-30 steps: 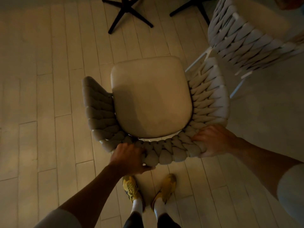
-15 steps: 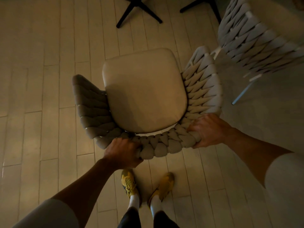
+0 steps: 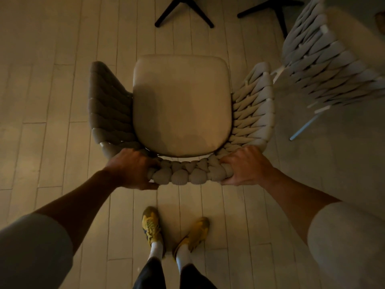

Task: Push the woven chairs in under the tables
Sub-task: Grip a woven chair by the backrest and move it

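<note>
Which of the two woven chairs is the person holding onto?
The middle chair: the left hand and right hand both grip its woven back. The other chair, at the upper right, is untouched.

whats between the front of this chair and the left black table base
Just bare plank floor between woven chair and left black table base, head view.
</note>
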